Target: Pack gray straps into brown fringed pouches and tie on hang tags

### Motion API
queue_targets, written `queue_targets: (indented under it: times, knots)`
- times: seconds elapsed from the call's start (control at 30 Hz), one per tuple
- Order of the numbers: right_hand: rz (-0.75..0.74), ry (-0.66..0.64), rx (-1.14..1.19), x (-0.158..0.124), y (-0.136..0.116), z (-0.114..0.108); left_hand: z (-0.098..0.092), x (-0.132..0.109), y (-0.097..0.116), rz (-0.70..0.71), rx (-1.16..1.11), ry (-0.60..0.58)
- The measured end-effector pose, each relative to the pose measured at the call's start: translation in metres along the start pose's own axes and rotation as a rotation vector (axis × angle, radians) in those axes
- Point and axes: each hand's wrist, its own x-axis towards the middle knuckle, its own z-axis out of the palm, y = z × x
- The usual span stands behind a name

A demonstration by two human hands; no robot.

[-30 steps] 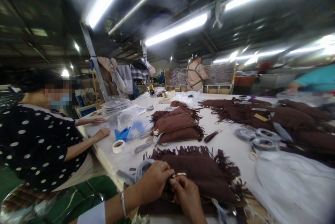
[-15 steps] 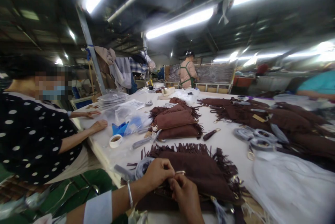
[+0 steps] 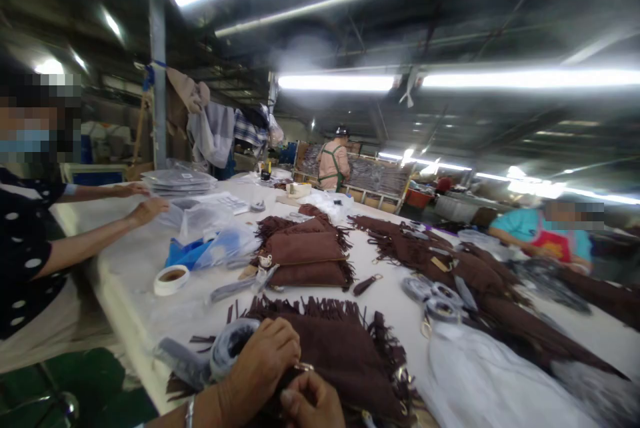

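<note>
A dark brown fringed bag (image 3: 340, 355) lies on the table just in front of me. Over its near left part, my left hand (image 3: 265, 358) is closed in a pinch, with a small gold-coloured metal fitting (image 3: 303, 367) at its fingertips. Close beside it, my right hand (image 3: 313, 403) has thumb and fingers pressed together; what lies between them is hidden. A grey wrapped coil (image 3: 227, 348) sits just left of my left hand. Behind the bag are more brown fringed bags (image 3: 307, 247) and a brown tassel with a gold clip (image 3: 366, 285).
A tape roll (image 3: 171, 280) and blue plastic (image 3: 187, 253) lie left. Grey wrapped coils (image 3: 443, 301), white plastic sheeting (image 3: 480, 375) and a heap of brown bags (image 3: 480, 268) spread right. Co-workers are left (image 3: 30, 248), far behind (image 3: 333, 161) and right (image 3: 543, 235).
The view has turned right and tilted up, so the table things shift left. My hands stay close together at the bag. The left co-worker's hands have moved to the clear plastic bags.
</note>
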Motion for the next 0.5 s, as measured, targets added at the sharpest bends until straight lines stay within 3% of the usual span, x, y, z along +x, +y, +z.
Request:
queue_targets:
  times: [0.2,0.37,0.5]
  knots:
    - [0.084,-0.109,0.285,-0.016,-0.017,0.000,-0.004,0.004,-0.009,-0.362,-0.514,-0.126]
    - [0.106,-0.123,0.363,-0.026,-0.024,0.005,-0.004,0.007,-0.017,-0.399,-0.636,-0.209]
    - [0.095,-0.045,0.242,-0.031,-0.026,0.013,-0.006,0.007,-0.019,-0.388,-0.681,-0.250]
